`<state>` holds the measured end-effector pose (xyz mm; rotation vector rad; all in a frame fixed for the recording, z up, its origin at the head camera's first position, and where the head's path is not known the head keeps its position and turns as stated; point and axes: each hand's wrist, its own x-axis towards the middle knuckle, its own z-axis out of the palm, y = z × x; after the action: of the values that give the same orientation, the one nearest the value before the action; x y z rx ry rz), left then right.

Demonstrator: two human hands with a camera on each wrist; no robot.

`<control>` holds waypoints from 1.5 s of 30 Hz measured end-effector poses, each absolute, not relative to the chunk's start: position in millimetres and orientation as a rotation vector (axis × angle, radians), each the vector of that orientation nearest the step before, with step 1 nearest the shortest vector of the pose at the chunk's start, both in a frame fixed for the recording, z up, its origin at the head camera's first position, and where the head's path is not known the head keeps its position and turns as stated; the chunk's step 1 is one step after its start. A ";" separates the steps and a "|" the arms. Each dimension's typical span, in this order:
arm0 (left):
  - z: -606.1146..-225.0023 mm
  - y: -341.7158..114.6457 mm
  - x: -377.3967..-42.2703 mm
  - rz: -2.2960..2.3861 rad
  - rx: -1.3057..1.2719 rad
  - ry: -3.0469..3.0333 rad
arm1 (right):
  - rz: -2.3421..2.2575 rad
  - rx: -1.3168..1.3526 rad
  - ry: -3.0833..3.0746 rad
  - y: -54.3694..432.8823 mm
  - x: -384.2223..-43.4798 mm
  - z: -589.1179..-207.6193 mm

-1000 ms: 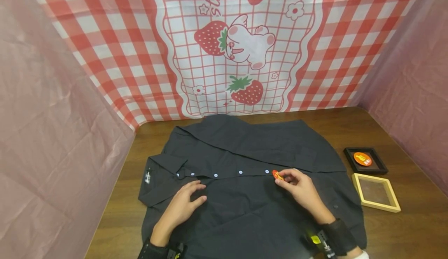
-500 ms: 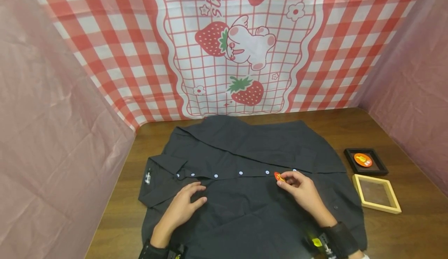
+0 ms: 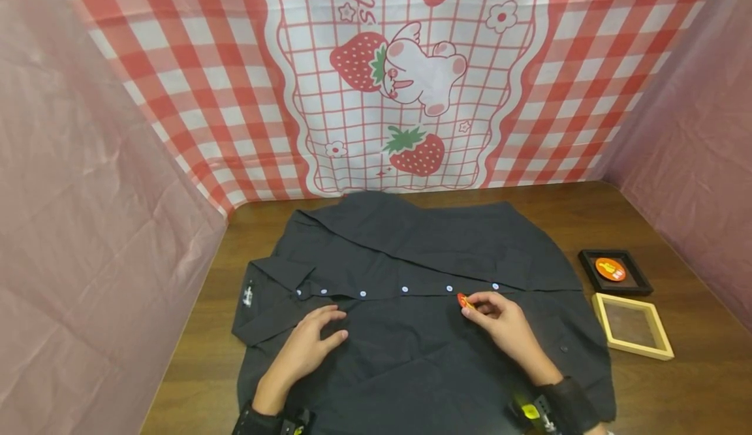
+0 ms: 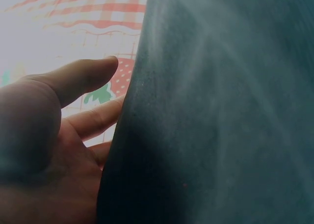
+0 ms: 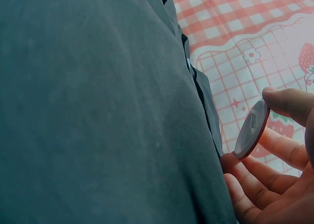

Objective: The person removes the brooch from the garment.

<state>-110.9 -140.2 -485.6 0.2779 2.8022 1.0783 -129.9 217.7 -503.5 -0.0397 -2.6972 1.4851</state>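
A dark button-up shirt [image 3: 405,350] lies spread on the wooden table, its collar to the left and a row of pale buttons across the middle. My right hand [image 3: 502,321] pinches a round badge [image 3: 462,300] by its edge, just below the button row. In the right wrist view the badge [image 5: 252,128] shows a pale back with a small clasp, between thumb and fingertips. My left hand [image 3: 308,343] is over the shirt near the collar, fingers relaxed, holding nothing. The left wrist view shows its thumb apart from the fingers, which the cloth partly hides.
To the right, a black square frame [image 3: 640,281] holds another orange round badge [image 3: 610,269]. A pale yellow frame [image 3: 662,337] lies in front of it, near the shirt's edge. A strawberry-print cloth [image 3: 423,89] hangs behind the table, with pink curtains [image 3: 106,226] at the sides.
My right hand, holding the badge, has shifted slightly down and turned the badge more edge-on; one more shirt button now shows above it. The left hand stays in place.
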 end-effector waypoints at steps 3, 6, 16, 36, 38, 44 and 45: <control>-485.9 -139.8 -111.7 1.074 0.282 2.802 | 1.507 -0.047 -2.674 218.6 -129.5 -505.6; -486.0 -139.4 -112.2 1.067 0.280 2.799 | 1.512 -0.038 -2.654 219.5 -129.5 -506.3; -485.3 -139.2 -111.5 1.055 0.269 2.800 | 1.483 -0.007 -2.651 220.7 -132.1 -504.1; -485.4 -139.3 -111.5 1.057 0.263 2.792 | 1.447 -0.037 -2.657 225.2 -132.0 -500.3; -485.8 -139.4 -111.2 1.061 0.265 2.793 | 1.444 -0.040 -2.657 225.6 -131.6 -500.1; -485.3 -139.9 -110.8 1.062 0.270 2.798 | 1.431 -0.042 -2.660 226.9 -131.3 -499.2; -485.0 -139.9 -110.7 1.061 0.271 2.799 | 1.426 -0.043 -2.661 227.2 -131.3 -498.8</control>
<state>-110.7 -139.9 -485.0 0.2707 2.7995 1.0607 -131.3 227.2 -498.8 -0.0431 -2.6605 1.4257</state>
